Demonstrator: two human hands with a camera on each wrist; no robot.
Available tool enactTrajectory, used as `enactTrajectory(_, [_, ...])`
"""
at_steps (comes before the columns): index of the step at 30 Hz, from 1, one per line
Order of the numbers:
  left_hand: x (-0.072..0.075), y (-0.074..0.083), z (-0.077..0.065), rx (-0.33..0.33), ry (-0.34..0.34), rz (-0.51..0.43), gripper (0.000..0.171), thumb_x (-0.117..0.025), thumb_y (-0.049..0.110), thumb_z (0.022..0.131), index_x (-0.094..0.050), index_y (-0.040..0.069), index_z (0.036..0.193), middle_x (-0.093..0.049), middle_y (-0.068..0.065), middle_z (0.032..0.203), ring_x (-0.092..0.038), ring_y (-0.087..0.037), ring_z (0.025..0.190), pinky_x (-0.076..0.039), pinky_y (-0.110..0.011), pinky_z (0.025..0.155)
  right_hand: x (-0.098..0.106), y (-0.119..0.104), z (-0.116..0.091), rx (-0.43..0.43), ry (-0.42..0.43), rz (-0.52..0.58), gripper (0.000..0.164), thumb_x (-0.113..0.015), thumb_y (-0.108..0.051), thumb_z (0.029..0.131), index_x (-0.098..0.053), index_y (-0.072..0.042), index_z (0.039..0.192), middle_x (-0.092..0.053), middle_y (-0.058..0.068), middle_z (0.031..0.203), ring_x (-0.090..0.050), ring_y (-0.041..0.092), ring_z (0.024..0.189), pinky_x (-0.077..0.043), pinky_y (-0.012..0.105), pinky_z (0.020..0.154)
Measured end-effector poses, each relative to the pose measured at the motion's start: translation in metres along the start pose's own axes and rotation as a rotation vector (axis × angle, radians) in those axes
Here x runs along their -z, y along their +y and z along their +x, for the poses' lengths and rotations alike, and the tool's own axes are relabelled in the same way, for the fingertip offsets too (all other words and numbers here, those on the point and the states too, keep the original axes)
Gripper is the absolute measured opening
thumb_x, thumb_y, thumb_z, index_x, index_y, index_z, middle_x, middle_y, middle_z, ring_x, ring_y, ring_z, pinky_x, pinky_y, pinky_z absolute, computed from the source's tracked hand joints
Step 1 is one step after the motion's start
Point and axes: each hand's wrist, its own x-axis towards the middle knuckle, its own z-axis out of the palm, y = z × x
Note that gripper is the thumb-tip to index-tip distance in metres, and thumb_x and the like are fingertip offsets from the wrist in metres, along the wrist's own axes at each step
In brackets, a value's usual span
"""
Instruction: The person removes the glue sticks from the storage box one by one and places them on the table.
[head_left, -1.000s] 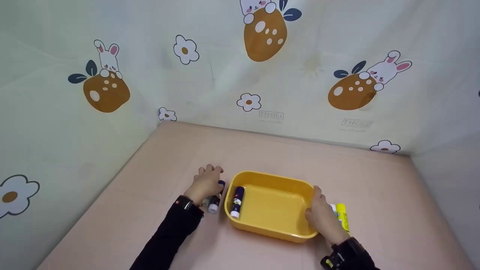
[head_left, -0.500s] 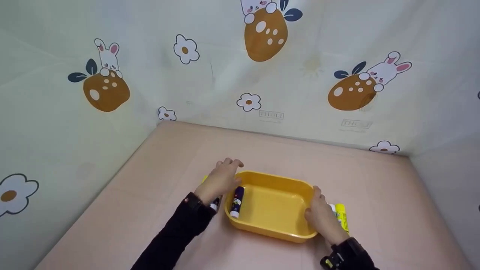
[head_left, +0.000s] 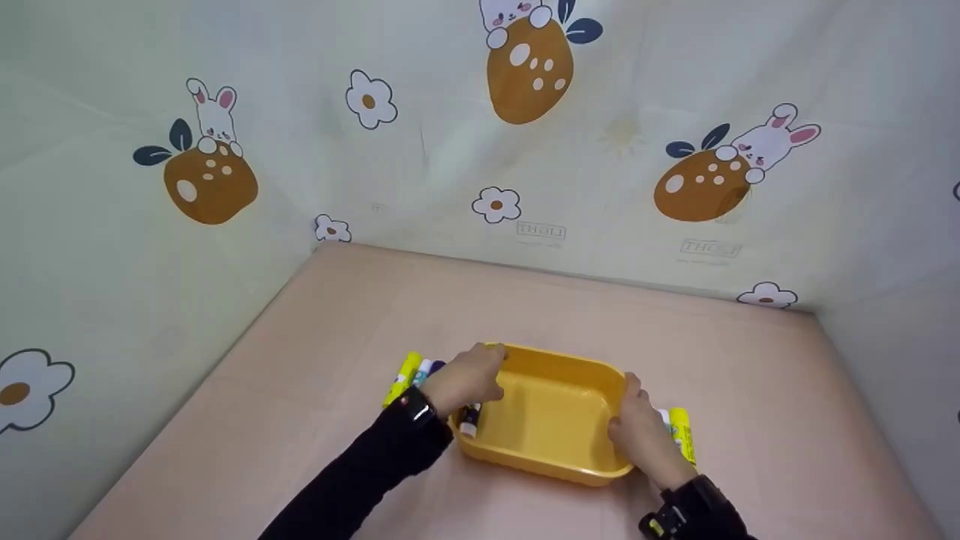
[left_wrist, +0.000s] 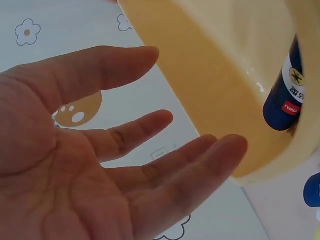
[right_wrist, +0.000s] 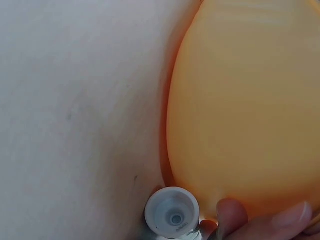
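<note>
A yellow plastic basin [head_left: 547,420] stands on the table. Over its left end hovers my left hand [head_left: 466,381], fingers apart and holding nothing, as the left wrist view shows. Partly hidden beneath that hand, a dark blue glue stick [head_left: 469,420] with a white end lies inside the basin; its dark cap [left_wrist: 280,110] shows in the left wrist view. My right hand [head_left: 646,435] grips the basin's right wall, thumb on the inner side. In the right wrist view, the hollow white end of a glue stick [right_wrist: 172,212] sits beside the right fingers [right_wrist: 232,215].
Left of the basin lie a yellow glue stick [head_left: 403,379], a white-and-blue one [head_left: 422,371] and a dark blue one [head_left: 437,366], partly covered. Another yellow glue stick [head_left: 682,433] lies right of my right hand. Printed cloth walls [head_left: 420,165] enclose the pinkish table [head_left: 360,300].
My left hand has moved right, from the glue sticks beside the basin to over its left end, uncovering the yellow and white-and-blue sticks. The right hand and basin have stayed put.
</note>
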Motion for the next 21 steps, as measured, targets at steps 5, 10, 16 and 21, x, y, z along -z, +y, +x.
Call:
enactTrajectory(5, [-0.010, 0.004, 0.002, 0.054, -0.081, 0.122, 0.043, -0.064, 0.009, 0.083, -0.051, 0.005, 0.124, -0.060, -0.012, 0.106, -0.056, -0.020, 0.087, -0.052, -0.032, 0.078, -0.001, 0.000, 0.001, -0.006, 0.004, -0.006, 0.072, -0.049, 0.000, 0.082, -0.009, 0.007, 0.141, -0.045, 0.032, 0.118, -0.054, 0.026, 0.078, -0.050, 0.033, 0.067])
enactTrajectory(10, [-0.017, 0.003, 0.006, 0.037, -0.115, 0.154, 0.034, -0.063, 0.005, 0.079, -0.056, 0.003, 0.112, -0.057, -0.008, 0.086, -0.050, -0.020, 0.069, -0.043, -0.026, 0.057, -0.002, -0.001, 0.002, -0.042, -0.025, 0.007, 0.072, -0.047, 0.000, 0.084, -0.007, 0.005, 0.143, -0.043, 0.031, 0.122, -0.054, 0.025, 0.080, -0.049, 0.030, 0.066])
enactTrajectory(16, [-0.023, 0.002, 0.012, 0.067, -0.137, 0.148, 0.057, -0.061, 0.001, 0.079, -0.047, 0.006, 0.134, -0.047, -0.021, 0.134, -0.057, -0.025, 0.088, -0.048, -0.027, 0.062, -0.001, -0.001, 0.001, -0.043, -0.021, 0.005, 0.072, -0.048, 0.001, 0.084, -0.008, 0.005, 0.143, -0.044, 0.031, 0.121, -0.054, 0.026, 0.080, -0.049, 0.029, 0.065])
enactTrajectory(21, [-0.029, 0.002, 0.016, 0.129, -0.170, 0.200, 0.070, -0.060, -0.008, 0.075, -0.038, 0.005, 0.140, -0.017, -0.025, 0.151, -0.054, -0.021, 0.066, -0.038, -0.020, 0.039, 0.000, -0.001, 0.001, -0.049, -0.028, 0.028, 0.072, -0.048, 0.001, 0.084, -0.006, 0.004, 0.143, -0.042, 0.032, 0.123, -0.054, 0.026, 0.081, -0.049, 0.028, 0.065])
